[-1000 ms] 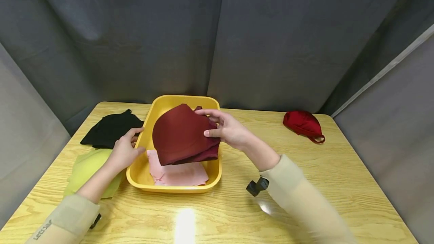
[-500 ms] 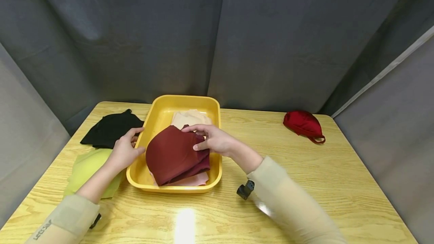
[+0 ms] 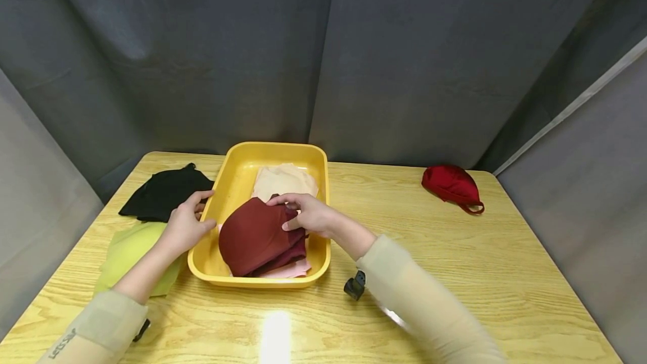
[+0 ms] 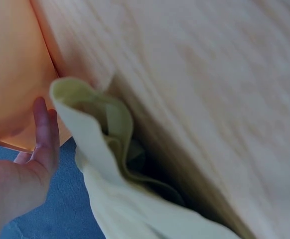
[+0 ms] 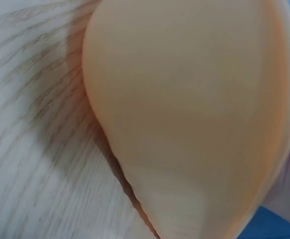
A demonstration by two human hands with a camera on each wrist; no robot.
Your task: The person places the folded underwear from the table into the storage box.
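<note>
Ops: Grip status?
Me: Right hand (image 3: 310,215): closed down to a pinch, thumb and fingers on the upper-right edge of the maroon garment (image 3: 253,235). Left hand (image 3: 188,229): thumb over the left rim of the yellow tub (image 3: 212,281), fingers on the outer wall.
Ops: Garment location?
Me: In the tub, near end, on top of the pink cloth (image 3: 290,271). Cream cloth (image 3: 284,180) just beyond it. Can't tell if its underside is fully supported.
Ops: Risks?
Me: Three, my read. Uneven release: a fingertip catches the darker folded layer and drags the fold apart. Pressing down: soft cup dents, or the pink cloth bunches underneath. Left hand easing off early: tub could slide if my right wrist bumps the right rim.
Ops: Right wrist cam any use?
Me: No. Mostly tub wall; the pinch is out of sight.
</note>
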